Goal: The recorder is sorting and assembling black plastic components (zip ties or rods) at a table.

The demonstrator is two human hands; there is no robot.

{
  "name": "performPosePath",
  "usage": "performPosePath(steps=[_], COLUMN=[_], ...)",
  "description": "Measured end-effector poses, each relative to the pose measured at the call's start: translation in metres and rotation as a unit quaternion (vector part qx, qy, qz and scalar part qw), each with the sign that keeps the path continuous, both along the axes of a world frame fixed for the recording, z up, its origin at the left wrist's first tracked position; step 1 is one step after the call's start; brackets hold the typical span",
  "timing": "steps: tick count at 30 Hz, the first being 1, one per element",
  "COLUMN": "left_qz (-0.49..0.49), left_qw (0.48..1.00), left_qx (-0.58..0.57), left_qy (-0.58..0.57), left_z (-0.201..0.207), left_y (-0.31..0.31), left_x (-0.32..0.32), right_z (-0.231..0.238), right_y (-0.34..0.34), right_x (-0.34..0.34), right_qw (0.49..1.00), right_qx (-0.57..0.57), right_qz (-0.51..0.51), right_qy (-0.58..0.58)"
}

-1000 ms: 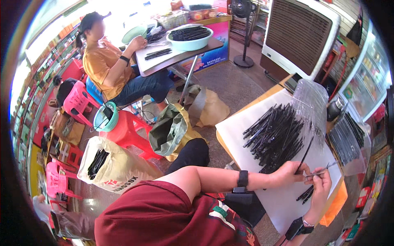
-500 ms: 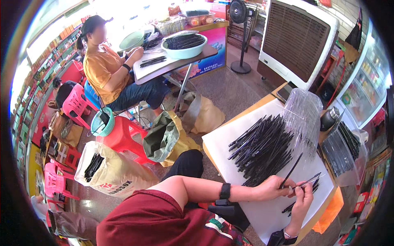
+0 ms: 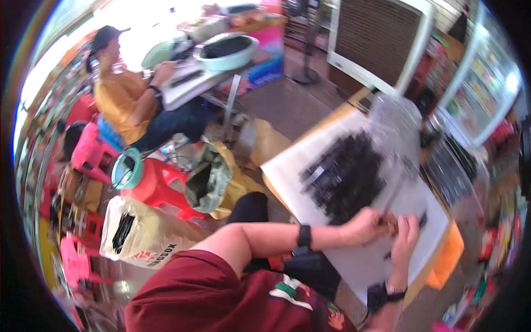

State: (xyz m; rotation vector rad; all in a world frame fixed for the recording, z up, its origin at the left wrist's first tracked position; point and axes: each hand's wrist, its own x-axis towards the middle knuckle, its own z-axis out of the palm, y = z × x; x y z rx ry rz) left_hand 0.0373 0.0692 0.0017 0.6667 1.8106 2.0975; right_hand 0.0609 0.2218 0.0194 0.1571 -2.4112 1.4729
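The picture is blurred by motion. Over the white-topped table point(image 3: 290, 160) on the right, my left hand point(image 3: 365, 227) is closed with a thin black stick point(image 3: 394, 198) slanting up from its fingers. Beside it, almost touching, my right hand point(image 3: 406, 235) has its fingers pinched together; what they hold is too smeared to name. Just beyond my left hand lies a large pile of thin black sticks point(image 3: 345, 177). A bundle of clear plastic sleeves point(image 3: 395, 124) rests against the pile's right side. A few more black sticks point(image 3: 422, 219) lie near my right hand, partly hidden by it.
An open sack of black sticks point(image 3: 149, 235) stands to my left, near a red stool point(image 3: 157, 185) and another open sack point(image 3: 221, 180). A co-worker point(image 3: 124, 102) sits at a far table with a basin of black sticks point(image 3: 227, 55). Orange plastic point(image 3: 445, 257) hangs off my table's right edge.
The view has shifted, so the surroundings sit further left and slightly higher. My hands stay close together over the table, and the slender piece between them no longer shows clearly.
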Motion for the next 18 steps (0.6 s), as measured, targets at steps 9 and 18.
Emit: performPosePath(steps=[9, 18], left_qz=[-0.043, -0.027], left_qw=[0.980, 0.946], left_qx=[-0.179, -0.244], left_qy=[0.079, 0.213], left_z=[-0.004, 0.013], left_y=[-0.003, -0.049], left_x=[-0.006, 0.013], right_z=[0.009, -0.020], right_y=[-0.012, 0.093], right_x=[-0.011, 0.005], right_qw=[0.996, 0.953], right_qx=[0.041, 0.184], right_qz=[-0.073, -0.208], right_qy=[-0.017, -0.116])
